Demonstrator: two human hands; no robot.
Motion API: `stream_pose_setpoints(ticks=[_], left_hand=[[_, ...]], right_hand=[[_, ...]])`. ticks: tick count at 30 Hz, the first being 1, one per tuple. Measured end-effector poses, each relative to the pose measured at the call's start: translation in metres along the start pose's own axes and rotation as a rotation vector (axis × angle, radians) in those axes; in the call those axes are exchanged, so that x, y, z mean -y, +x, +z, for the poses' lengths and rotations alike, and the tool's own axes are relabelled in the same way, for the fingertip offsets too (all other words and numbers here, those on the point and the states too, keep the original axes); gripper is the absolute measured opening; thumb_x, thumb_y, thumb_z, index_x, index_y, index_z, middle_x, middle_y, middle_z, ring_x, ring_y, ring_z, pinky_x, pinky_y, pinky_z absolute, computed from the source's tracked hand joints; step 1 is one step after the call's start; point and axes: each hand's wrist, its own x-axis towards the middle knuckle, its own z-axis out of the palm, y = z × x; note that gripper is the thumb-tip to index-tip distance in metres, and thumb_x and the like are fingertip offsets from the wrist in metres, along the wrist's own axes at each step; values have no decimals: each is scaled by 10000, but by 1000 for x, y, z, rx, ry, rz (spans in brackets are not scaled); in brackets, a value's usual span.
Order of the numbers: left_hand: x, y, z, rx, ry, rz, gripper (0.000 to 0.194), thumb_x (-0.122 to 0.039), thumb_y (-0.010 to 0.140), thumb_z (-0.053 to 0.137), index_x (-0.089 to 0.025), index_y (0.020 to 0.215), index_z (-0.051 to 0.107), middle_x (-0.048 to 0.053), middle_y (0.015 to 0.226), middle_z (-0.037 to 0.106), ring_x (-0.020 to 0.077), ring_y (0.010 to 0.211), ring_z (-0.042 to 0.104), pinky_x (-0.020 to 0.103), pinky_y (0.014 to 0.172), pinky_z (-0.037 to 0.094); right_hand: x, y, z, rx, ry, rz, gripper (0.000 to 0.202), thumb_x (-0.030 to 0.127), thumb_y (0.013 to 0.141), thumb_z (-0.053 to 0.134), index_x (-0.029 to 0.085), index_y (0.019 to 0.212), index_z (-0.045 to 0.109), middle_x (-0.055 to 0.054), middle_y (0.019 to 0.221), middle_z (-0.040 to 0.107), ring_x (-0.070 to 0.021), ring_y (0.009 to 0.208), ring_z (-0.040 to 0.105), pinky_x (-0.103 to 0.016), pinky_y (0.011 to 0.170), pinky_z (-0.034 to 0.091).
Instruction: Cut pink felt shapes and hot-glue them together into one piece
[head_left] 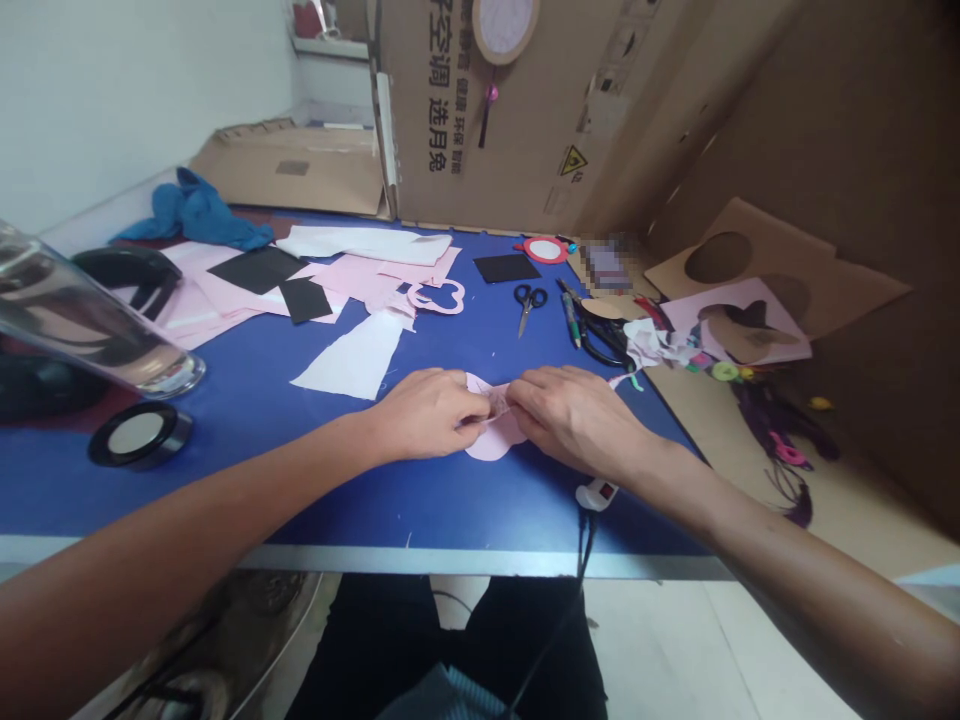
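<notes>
Near the front middle of the blue table lies a small pale pink rounded piece (491, 442), with both my hands over it. My left hand (435, 413) is closed, its fingertips pinching at the left part of the piece. From the other side my right hand (559, 410) presses closed fingers on its right part, close to my left fingertips. Between the hands a wrinkled, mesh-like pink bit (500, 402) shows. The fingers hide much of the piece. Beyond them, black-handled scissors (529, 300) and a green pen (571, 320) lie on the table.
Pink and white fabric (352, 355) and black squares (264, 268) spread at the back left. A clear cylinder (97, 320) and round black-rimmed item (139, 434) stand left. A white device (596, 494) with a cable sits near the front edge. Cardboard (750, 440) and scraps are right.
</notes>
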Motion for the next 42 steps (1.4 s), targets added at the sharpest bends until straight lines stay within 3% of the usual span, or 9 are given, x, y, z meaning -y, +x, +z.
stream_pose_setpoints(ticks=[4,7,11,14,21,30,33,38,42], left_hand=[[-1,-1,0,-2,-10,-19,202,-254,971,630,-257,860,799,31,775,662,204,787,628,321,680,404],[0,-2,1,-1,-54,-16,210,-253,980,624,-271,924,826,33,812,703,212,838,659,320,673,404],[3,-2,4,-13,-43,-10,237,-263,981,623,-291,1046,850,40,851,718,213,839,664,319,642,381],[5,-2,6,-29,-22,1,240,-262,975,622,-285,1017,857,39,823,699,204,809,653,316,626,360],[8,-3,7,-28,-52,-8,261,-303,995,616,-291,1062,869,41,853,722,209,861,680,305,672,402],[7,-3,6,-29,-75,18,262,-296,1012,604,-282,1065,860,31,814,729,210,886,688,289,668,403],[8,-3,7,-40,-79,24,260,-305,1015,600,-278,1041,857,33,818,731,205,871,683,287,666,411],[9,-2,7,-37,-80,24,260,-301,1009,598,-281,1039,856,33,817,736,209,864,679,293,669,421],[8,-2,6,-33,-71,22,260,-287,995,607,-279,1047,861,35,838,746,207,865,674,292,666,414]], right_hand=[[2,-15,-16,-70,50,105,238,222,1094,516,172,1032,741,-88,914,734,-217,808,627,-342,710,371],[9,-48,-27,-164,129,325,310,335,1132,476,219,1152,763,-93,957,780,-216,762,670,-327,664,415],[27,-102,-26,-65,186,543,383,460,1141,453,282,1186,790,-65,837,793,-220,607,676,-316,550,395],[40,-124,-15,17,233,646,399,504,1138,450,325,1184,803,-43,758,786,-235,555,686,-309,513,368],[55,-122,-3,-46,421,855,426,594,1118,464,322,1152,791,-25,673,747,-266,536,688,-328,523,440],[80,-142,11,-382,724,1054,331,563,1078,591,273,1093,747,-86,1052,771,-241,800,736,-368,710,599],[86,-143,16,-466,887,1131,294,552,1003,720,275,1095,684,-44,967,750,-229,784,728,-360,698,608],[86,-138,15,-712,1160,1247,533,487,820,940,283,1135,563,0,897,728,-214,737,741,-346,687,621],[82,-134,9,-739,1486,1207,619,424,750,1000,280,1205,607,34,853,700,-172,700,703,-311,701,611]])
